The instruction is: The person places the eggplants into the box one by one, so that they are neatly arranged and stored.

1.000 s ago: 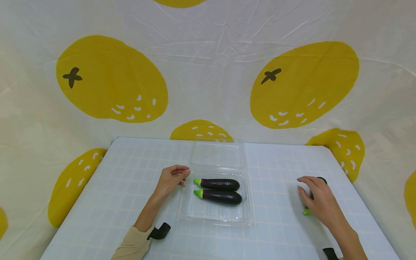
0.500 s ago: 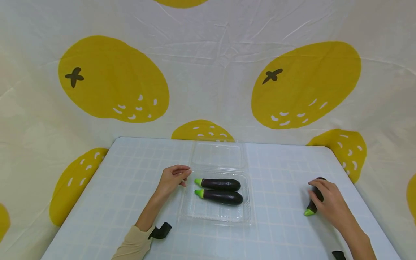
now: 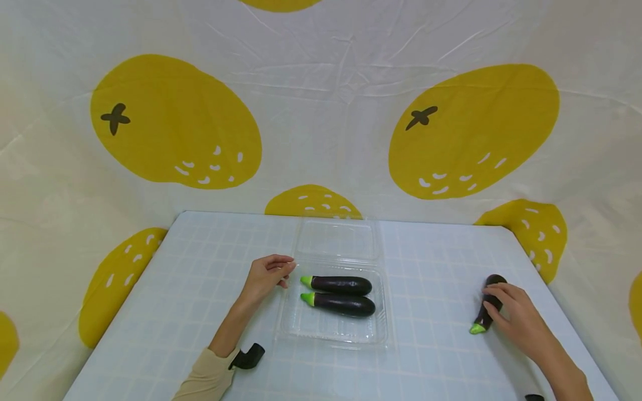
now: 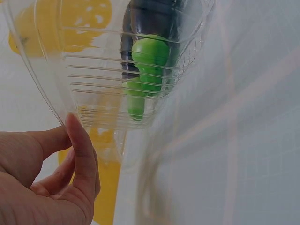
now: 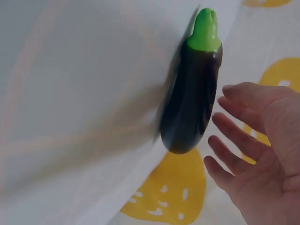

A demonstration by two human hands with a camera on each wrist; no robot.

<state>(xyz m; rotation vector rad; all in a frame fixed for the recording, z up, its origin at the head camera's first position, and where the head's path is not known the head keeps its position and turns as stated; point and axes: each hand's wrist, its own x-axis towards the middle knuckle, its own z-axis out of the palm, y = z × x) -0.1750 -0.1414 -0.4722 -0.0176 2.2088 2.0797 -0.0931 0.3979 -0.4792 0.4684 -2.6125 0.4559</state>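
Two dark purple eggplants with green stem ends, the upper one (image 3: pixel 341 285) and the lower one (image 3: pixel 344 304), lie side by side in a clear plastic container (image 3: pixel 331 337) with its lid (image 3: pixel 337 238) folded back. My left hand (image 3: pixel 264 277) pinches the container's left rim between thumb and fingers, as the left wrist view shows at the rim (image 4: pixel 44 101). A third eggplant (image 5: pixel 193 93) lies on the table at the right. Beside and over it hovers my right hand (image 3: pixel 521 317), its fingers loosely bent; a gap separates the fingertips from the eggplant in the right wrist view.
The table (image 3: pixel 200 239) wears a pale blue checked cloth. Behind it hangs a white curtain (image 3: pixel 321 111) printed with large yellow fruit. A black wrist mount (image 3: pixel 247 356) sits at the left cuff.
My right hand has moved right and slightly nearer me, uncovering more of the third eggplant, which stays on the table. My left hand keeps its place on the container rim.
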